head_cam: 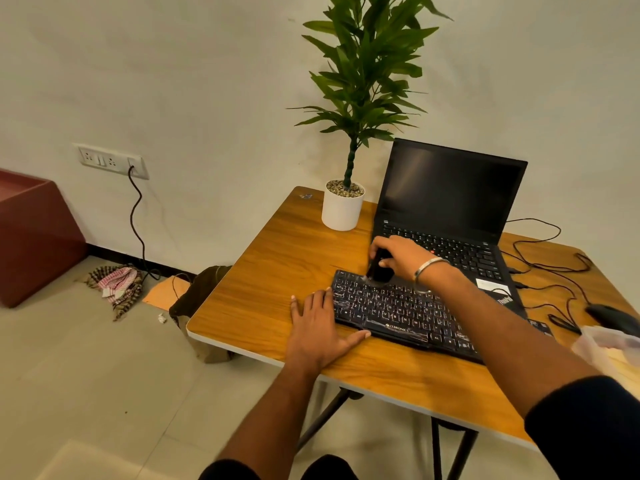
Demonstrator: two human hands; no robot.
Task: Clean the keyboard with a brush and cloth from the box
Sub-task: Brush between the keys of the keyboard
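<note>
Item: keyboard (405, 311), black, white-lettered, lying flat on the wooden surface (277, 258) just in front of an open laptop (446, 209). Its long axis runs from upper left to lower right across the view, the near-left end by the left hand, the far end passing under the right forearm.

Item: brush (379, 268), dark, short-bodied, held roughly upright with its working end down on the top row of keys near the keyboard's left corner. Bristles blurred; their exact contact cannot be made out.

Item: right hand (398, 254), fingers curled round the brush from above, wrist bearing a metal bangle. It is the hand doing the work; the uncleaned run of keys lies to its right and toward the person, along the long axis.

Item: left hand (320, 327), fingers straight, palm flat on the surface, fingertips touching the keyboard's left edge, thumb along its front edge. Judged to be bracing the board against sliding.

Item: cloth, box. Not identifiable with certainty; a pale translucent object (604, 344) sits at the right edge, contents unclear.

Stage, judged: brushing in hand, wiping not yet done. The coming strokes would likely travel rightward along the rows, away from the bracing hand.

Other: potted plant (343, 209) at the surface's rear; mouse (613, 318) and cables at right.
</note>
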